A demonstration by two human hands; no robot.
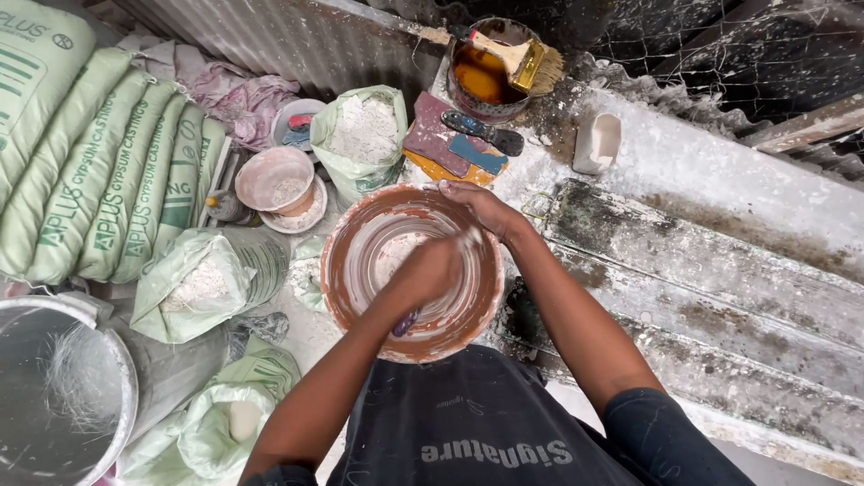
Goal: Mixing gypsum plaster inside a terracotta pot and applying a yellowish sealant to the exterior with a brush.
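A round brown bowl [342, 270] smeared with wet white plaster stands in front of me at the centre of the head view. My left hand [430, 270] is inside it, curled into a blurred fist over the white mix. A short dark purple handle [405, 322] sticks out below the fist. My right hand [481, 209] grips the bowl's far right rim, fingers hooked over the edge. Both forearms reach in from the bottom of the view, above my dark apron.
Stacked green powder sacks [99, 171] lie at left, with open bags of white powder [360, 130] [202, 283] and small bowls [277, 180] near them. A can of brown liquid [481, 76] with a brush [522, 58], scrapers [463, 144] and a white cup [598, 142] sit behind. A metal tub [63, 396] is lower left.
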